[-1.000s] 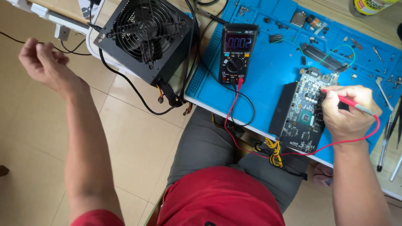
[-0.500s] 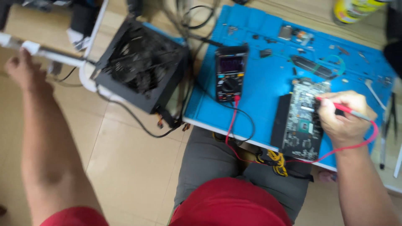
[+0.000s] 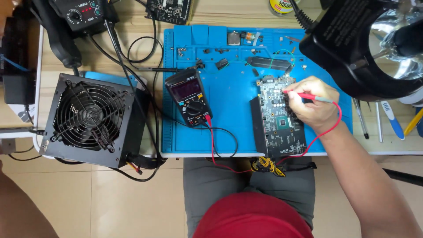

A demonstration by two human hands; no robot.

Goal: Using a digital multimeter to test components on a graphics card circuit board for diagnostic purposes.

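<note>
A blue mat (image 3: 220,128) covers the counter. The right hand (image 3: 313,110) closes its grip on a red probe (image 3: 308,96), tip on the circuit board (image 3: 277,117) at three o'clock from the multimeter (image 3: 190,97). Steady, light contact seems best. Left hand unseen.

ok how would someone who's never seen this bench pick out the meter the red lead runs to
Start at the big blue rubber work mat on the wooden bench. On its left part, just right of the black boxy power supply with the round fan grille, lies a black handheld multimeter. Only it has a dark screen above a round dial, with a red lead plugged in below.
</note>
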